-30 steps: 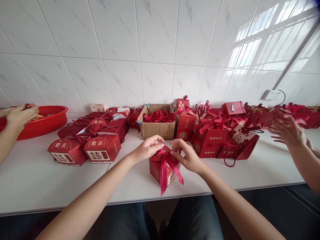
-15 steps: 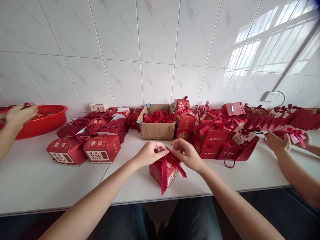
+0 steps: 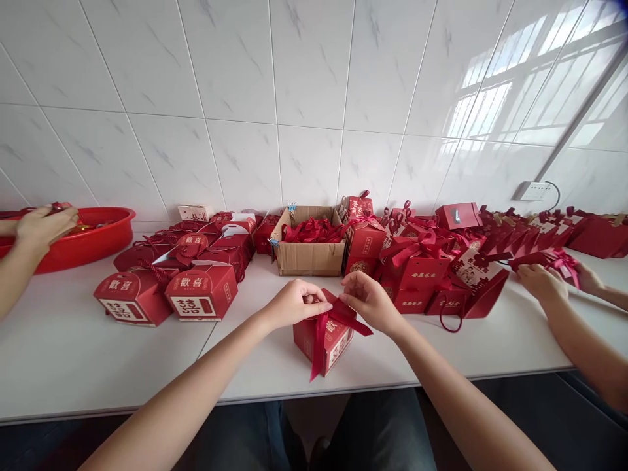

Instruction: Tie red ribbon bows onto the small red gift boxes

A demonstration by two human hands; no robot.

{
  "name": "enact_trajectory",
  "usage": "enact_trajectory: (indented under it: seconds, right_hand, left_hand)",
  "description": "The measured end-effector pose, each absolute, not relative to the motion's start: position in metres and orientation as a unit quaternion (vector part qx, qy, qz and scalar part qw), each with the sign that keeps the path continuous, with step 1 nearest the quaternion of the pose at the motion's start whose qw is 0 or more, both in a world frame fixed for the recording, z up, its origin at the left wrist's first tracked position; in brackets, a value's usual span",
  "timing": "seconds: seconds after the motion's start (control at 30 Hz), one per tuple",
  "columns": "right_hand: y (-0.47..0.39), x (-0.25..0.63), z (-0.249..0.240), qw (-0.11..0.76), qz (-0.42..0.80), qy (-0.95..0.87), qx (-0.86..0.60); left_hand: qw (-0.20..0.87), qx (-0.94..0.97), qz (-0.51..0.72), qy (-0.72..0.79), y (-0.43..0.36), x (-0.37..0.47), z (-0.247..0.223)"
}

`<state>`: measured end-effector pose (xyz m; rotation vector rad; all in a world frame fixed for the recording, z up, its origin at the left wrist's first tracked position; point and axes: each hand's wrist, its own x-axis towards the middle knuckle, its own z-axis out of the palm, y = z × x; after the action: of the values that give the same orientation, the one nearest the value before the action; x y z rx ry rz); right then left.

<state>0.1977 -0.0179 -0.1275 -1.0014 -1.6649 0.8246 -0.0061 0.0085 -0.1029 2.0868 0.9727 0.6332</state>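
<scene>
A small red gift box (image 3: 305,340) with gold and white printing stands on the white table close to its front edge. Across its top lies a dark red satin ribbon (image 3: 320,340), one tail hanging down the front and the other pointing right. My left hand (image 3: 297,303) pinches the ribbon at the top left of the box. Thumb and fingers of my right hand (image 3: 367,301) are closed on the ribbon at the top right. The fingers partly cover the box's top, so the middle of the ribbon is hard to make out.
A cardboard box (image 3: 310,258) of red ribbons stands behind. Red gift boxes (image 3: 202,292) cluster on the left, and ribboned boxes and bags (image 3: 417,275) on the right. A co-worker's hand (image 3: 46,229) is over a red basin (image 3: 105,239); another person's hands (image 3: 544,284) hold a red package.
My hands have moved slightly apart, the right one a little rightward with its ribbon tail. At the right, the other person's package has tilted flatter.
</scene>
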Motion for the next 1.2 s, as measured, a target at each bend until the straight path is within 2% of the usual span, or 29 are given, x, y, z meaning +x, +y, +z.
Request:
enact_trajectory:
  seconds: [0.27,0.53,0.8,0.97,1.2]
  right_hand:
    - [-0.02,0.201,-0.13,0.5,0.344,-0.675,-0.419]
    - [-0.02,0.2,-0.128,0.47,0.353,-0.69,-0.422]
    - [-0.021,0.196,-0.125,0.447,0.233,-0.737,-0.45]
    - [-0.021,0.199,-0.128,0.455,0.229,-0.741,-0.438]
    - [-0.021,0.204,-0.13,0.481,0.206,-0.722,-0.453]
  left_hand:
    - [0.356,0.815,0.247,0.384,0.011,-0.007,-0.106]
    - [0.4,0.789,0.265,0.383,0.008,-0.002,-0.101]
    - [0.384,0.771,0.295,0.413,0.005,0.003,-0.103]
    - [0.355,0.791,0.28,0.412,0.005,0.002,-0.104]
    - [0.384,0.792,0.284,0.38,0.008,0.001,-0.113]
